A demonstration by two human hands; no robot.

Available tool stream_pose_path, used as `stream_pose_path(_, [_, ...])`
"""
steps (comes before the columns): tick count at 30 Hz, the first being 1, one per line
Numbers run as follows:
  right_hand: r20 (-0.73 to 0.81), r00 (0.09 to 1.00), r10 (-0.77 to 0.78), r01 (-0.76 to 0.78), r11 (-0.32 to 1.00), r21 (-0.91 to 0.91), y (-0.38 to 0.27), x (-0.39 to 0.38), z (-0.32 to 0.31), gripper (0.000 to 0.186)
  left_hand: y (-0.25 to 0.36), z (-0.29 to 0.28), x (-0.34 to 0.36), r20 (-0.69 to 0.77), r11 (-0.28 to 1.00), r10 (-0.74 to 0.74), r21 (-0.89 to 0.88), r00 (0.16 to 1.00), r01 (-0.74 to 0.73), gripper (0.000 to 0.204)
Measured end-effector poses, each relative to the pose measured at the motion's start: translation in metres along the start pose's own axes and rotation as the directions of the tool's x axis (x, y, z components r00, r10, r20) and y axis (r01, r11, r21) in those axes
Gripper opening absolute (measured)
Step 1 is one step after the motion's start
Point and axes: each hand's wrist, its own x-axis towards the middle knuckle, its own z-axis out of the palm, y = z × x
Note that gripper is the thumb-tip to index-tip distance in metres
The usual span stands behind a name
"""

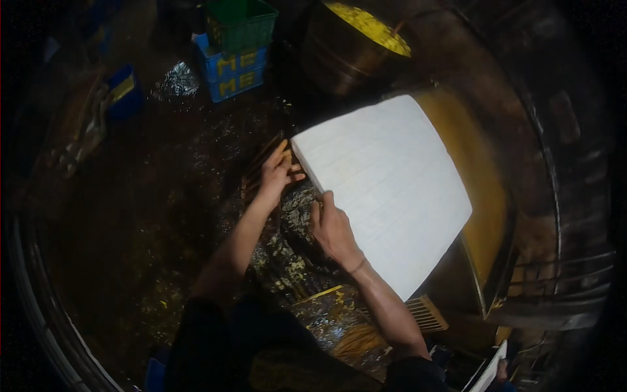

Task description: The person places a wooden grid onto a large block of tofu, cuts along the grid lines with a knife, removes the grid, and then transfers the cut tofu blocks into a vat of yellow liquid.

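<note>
A large flat white slab (pixel 385 176), with a thick left edge, lies slanted in front of me to the right. What it is made of I cannot tell. My left hand (pixel 279 173) is at its far left corner, fingers stretched and spread beside the edge. Lower down the same edge, my right hand (pixel 336 228) has its fingers bent at the rim and seems to grip it; part of the fingers is hidden. Under the left hand shows a brown slatted rack (pixel 251 186).
Beyond the slab's right side is a vat of yellow-brown liquid (pixel 480 189). A drum (pixel 333 55) of yellow stuff stands behind. Green (pixel 241 29) and blue crates (pixel 236 75) are stacked far off. A slatted wooden piece (pixel 428 315) lies near right. The dark floor (pixel 163 215) looks wet.
</note>
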Motion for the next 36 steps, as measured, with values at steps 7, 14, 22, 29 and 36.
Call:
stream_pose_path(7, [-0.149, 0.984, -0.096, 0.059, 0.970, -0.235, -0.007, 0.058, 0.046, 0.017, -0.009, 0.004, 0.000, -0.083, 0.950, 0.213, 0.249, 0.973, -0.187, 0.047])
stream_pose_path(14, [-0.139, 0.988, -0.073, 0.021, 0.939, -0.343, 0.001, 0.032, 0.038, 0.015, -0.025, 0.000, 0.009, -0.132, 0.808, 0.503, 0.423, 0.854, -0.410, 0.030])
stream_pose_path(22, [-0.099, 0.990, -0.098, 0.066, 0.957, -0.282, 0.034, -0.078, -0.005, 0.013, -0.043, 0.034, -0.052, -0.109, 0.708, 0.636, 0.476, 0.764, -0.521, 0.025])
stream_pose_path(29, [-0.042, 0.998, -0.041, 0.022, 0.930, -0.368, 0.069, -0.180, -0.044, 0.017, -0.123, 0.076, -0.144, -0.113, 0.850, 0.479, 0.307, 0.870, -0.428, 0.020])
stream_pose_path(36, [-0.016, 0.996, -0.093, 0.081, 0.927, -0.367, 0.106, -0.275, -0.088, 0.018, -0.178, 0.125, -0.244, -0.125, 0.877, 0.370, 0.374, 0.920, -0.302, 0.025])
